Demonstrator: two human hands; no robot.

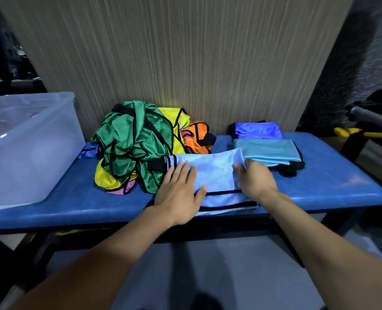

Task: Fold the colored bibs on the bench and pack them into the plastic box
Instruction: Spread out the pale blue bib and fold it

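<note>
Left hand: lay flat, fingers straight, on the pale blue satin bib.
Right hand: gripped that bib's far edge.
Table: blue padded.

Both hands are down on a light blue bib spread on the blue table. The left hand lies flat on it, while the right hand curls over its right edge. A messy pile of bibs sits behind, folded bibs to the right, and a clear plastic box at the left end.
</note>
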